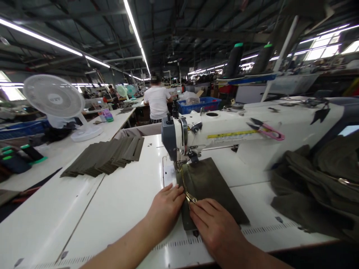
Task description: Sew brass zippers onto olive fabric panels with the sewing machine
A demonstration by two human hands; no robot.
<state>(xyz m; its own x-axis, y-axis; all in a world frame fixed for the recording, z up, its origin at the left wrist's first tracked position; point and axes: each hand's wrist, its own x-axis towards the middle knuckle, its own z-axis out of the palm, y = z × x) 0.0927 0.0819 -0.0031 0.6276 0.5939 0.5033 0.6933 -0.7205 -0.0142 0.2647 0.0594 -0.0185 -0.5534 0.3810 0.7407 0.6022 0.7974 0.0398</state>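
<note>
Olive fabric panel (pixel 215 186) lies on the worktop (pixel 117 201) under the sewing machine (pixel 224 123): limp, light, best pinned beside its zipper (pixel 185 185). Both the left hand (pixel 167 207) and right hand (pixel 217 224) press it, fingers (pixel 174 191) flat, unclenched.

Olive fabric piece (pixel 213 186), seemingly brass-coloured zipper (pixel 188 192).

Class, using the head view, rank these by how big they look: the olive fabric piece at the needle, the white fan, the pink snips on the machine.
1. olive fabric piece: largest, but nearest the camera.
2. white fan: close behind and farther off, so true order is unsure.
3. pink snips: clearly smallest.
</note>
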